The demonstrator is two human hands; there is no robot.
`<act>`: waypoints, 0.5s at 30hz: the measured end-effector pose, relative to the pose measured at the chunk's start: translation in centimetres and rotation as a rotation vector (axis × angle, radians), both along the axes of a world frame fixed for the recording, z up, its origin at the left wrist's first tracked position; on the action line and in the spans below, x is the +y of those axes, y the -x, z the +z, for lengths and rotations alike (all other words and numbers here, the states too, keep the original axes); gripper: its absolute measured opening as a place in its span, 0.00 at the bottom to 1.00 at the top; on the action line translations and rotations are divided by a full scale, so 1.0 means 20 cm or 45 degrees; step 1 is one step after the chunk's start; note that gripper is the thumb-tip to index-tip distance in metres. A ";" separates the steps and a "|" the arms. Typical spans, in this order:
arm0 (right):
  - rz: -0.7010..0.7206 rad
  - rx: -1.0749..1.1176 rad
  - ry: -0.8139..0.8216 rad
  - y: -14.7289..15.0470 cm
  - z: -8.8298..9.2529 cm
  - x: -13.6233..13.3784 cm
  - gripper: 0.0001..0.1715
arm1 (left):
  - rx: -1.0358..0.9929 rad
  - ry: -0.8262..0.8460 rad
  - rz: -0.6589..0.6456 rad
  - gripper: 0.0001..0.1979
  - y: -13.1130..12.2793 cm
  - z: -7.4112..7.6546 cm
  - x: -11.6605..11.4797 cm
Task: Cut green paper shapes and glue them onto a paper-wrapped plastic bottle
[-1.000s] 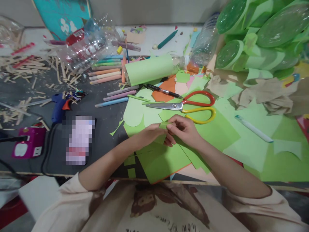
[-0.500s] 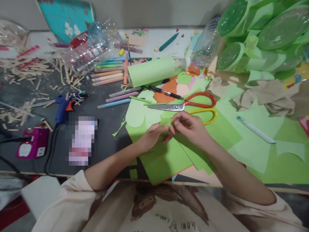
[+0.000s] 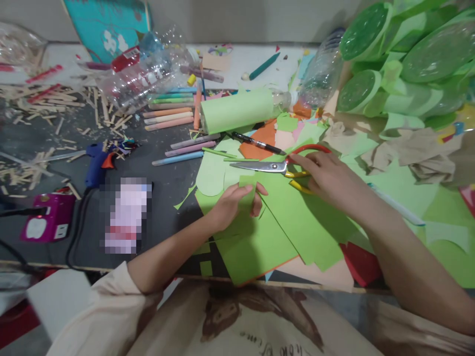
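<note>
Between the thumb and fingers of my left hand (image 3: 234, 203) is a small piece of green paper (image 3: 248, 182), held upright over larger green sheets (image 3: 274, 247). My right hand (image 3: 323, 173) is closed over the handles of the scissors (image 3: 260, 166), which have one red and one yellow loop. The scissors lie flat with their blades pointing left, and the hand partly hides the loops. Just beyond the blades are a black pen (image 3: 258, 143) and a bottle wrapped in light green paper (image 3: 237, 111).
On the left are a blue glue gun (image 3: 97, 165), a phone (image 3: 128, 215), a magenta box (image 3: 48, 217) and scattered small sticks (image 3: 37, 168). Clear plastic bottles (image 3: 148, 74) and coloured markers (image 3: 168, 113) lie behind. Green-wrapped bottles (image 3: 404, 64) are stacked at the right, near crumpled brown paper (image 3: 415, 153).
My right hand has left the small green paper, moved right and closed on the scissors' handles. My left hand keeps the paper, and the view has shifted slightly.
</note>
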State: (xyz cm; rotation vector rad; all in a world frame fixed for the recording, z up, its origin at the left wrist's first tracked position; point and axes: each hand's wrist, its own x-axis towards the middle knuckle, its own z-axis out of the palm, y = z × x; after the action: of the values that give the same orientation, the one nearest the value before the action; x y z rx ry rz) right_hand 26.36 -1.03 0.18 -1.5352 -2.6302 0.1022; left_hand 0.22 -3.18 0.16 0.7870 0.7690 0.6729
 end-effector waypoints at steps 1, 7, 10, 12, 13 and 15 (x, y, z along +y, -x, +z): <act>0.020 -0.056 -0.001 0.01 0.00 0.01 0.40 | 0.022 -0.035 0.045 0.13 0.00 0.00 0.00; 0.008 -0.159 0.208 0.06 0.05 0.05 0.33 | -0.026 -0.082 0.138 0.12 0.01 0.00 0.02; -0.074 -0.091 0.261 0.04 0.10 0.01 0.27 | -0.033 -0.001 0.151 0.12 0.01 0.03 0.02; -0.133 0.003 0.275 0.01 0.15 -0.03 0.28 | -0.020 0.014 0.156 0.11 0.01 0.05 0.01; -0.152 0.068 0.307 -0.01 0.16 -0.05 0.28 | -0.023 0.010 0.151 0.12 0.02 0.06 0.01; -0.192 0.184 0.442 -0.07 0.20 -0.08 0.23 | -0.041 -0.004 0.141 0.12 0.02 0.06 0.02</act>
State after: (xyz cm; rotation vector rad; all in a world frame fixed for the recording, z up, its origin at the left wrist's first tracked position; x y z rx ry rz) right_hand 27.68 -2.68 4.10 -1.7435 -2.4685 0.6618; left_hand -0.19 -2.86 1.46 0.7385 0.7866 0.7843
